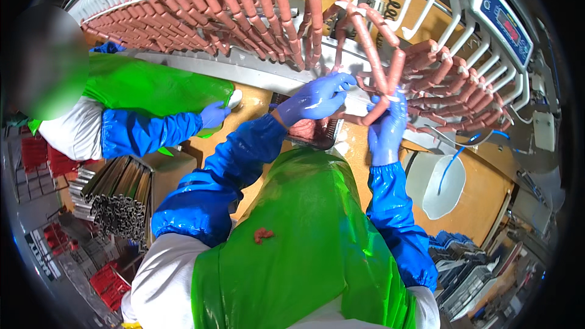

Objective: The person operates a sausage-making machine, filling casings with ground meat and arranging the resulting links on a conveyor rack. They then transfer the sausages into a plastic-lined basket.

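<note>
Pink linked sausages [376, 55] hang in front of me from white hooks on a curved rail. My right hand [389, 128], in a blue-violet glove, is closed around a link of the chain, where a white casing twist shows by the fingers. Another link [370, 114] bends away to the left from that grip. My left hand [317, 99], gloved the same way, hovers just left of these links. Its fingers are bent and apart, and I see nothing between them.
White hooks [418, 0] loaded with sausages run along both sides. Below my left hand is a dark tray of ground meat [309, 129]. A co-worker's gloved hand [214, 114] is at left. A control panel [504, 21] stands upper right, a white tub [435, 184] lower right, metal rods [119, 198] lower left.
</note>
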A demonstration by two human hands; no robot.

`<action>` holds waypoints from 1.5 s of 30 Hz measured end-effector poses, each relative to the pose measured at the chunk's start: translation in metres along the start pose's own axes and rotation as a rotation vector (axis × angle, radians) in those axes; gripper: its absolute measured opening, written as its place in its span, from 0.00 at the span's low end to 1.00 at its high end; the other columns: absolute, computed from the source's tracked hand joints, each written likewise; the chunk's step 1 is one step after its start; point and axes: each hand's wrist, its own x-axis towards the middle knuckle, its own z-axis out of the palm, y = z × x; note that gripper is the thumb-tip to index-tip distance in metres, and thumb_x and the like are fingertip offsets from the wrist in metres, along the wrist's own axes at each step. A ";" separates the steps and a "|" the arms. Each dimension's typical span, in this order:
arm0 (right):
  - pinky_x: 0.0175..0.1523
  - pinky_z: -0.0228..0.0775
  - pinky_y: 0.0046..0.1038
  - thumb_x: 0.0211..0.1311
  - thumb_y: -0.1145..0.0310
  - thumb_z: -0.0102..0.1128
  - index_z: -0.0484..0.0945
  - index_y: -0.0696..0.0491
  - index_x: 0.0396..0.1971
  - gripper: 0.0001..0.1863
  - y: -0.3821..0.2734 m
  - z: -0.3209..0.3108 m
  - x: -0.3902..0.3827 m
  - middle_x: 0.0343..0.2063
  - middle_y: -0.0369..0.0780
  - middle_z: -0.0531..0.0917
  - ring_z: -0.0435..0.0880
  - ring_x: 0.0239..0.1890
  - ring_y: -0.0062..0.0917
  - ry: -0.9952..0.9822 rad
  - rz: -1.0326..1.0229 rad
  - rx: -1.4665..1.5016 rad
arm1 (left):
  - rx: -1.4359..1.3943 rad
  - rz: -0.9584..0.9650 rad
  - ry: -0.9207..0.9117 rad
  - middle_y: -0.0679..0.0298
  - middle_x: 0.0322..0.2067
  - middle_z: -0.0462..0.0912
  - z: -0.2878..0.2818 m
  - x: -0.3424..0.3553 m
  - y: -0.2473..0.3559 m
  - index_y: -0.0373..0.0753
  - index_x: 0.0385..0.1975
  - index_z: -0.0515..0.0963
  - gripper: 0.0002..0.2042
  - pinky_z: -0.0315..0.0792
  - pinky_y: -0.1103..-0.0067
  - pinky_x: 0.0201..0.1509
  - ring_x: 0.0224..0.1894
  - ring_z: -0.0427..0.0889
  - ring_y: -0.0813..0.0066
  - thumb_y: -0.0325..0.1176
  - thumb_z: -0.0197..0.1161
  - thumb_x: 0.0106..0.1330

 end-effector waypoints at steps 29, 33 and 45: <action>0.36 0.64 0.20 0.70 0.53 0.55 0.79 0.59 0.44 0.21 0.080 0.093 -0.016 0.28 0.31 0.78 0.72 0.29 0.14 -0.215 -0.017 -0.651 | -0.538 0.101 -0.048 0.63 0.51 0.74 -0.119 -0.017 -0.042 0.32 0.59 0.66 0.17 0.71 0.76 0.59 0.54 0.75 0.76 0.32 0.50 0.75; 0.37 0.66 0.20 0.70 0.53 0.55 0.79 0.59 0.44 0.22 0.082 0.108 -0.022 0.29 0.33 0.80 0.73 0.29 0.15 -0.285 0.021 -0.615 | -0.353 0.202 0.033 0.61 0.48 0.76 -0.121 0.018 -0.043 0.32 0.57 0.68 0.17 0.71 0.78 0.58 0.52 0.76 0.74 0.36 0.49 0.76; 0.39 0.71 0.25 0.67 0.54 0.59 0.76 0.55 0.46 0.19 0.065 0.143 -0.043 0.33 0.34 0.80 0.78 0.32 0.22 -0.083 0.234 -0.059 | -0.638 -0.066 0.309 0.61 0.28 0.77 -0.083 0.028 0.004 0.37 0.34 0.71 0.15 0.72 0.78 0.33 0.28 0.76 0.75 0.40 0.41 0.76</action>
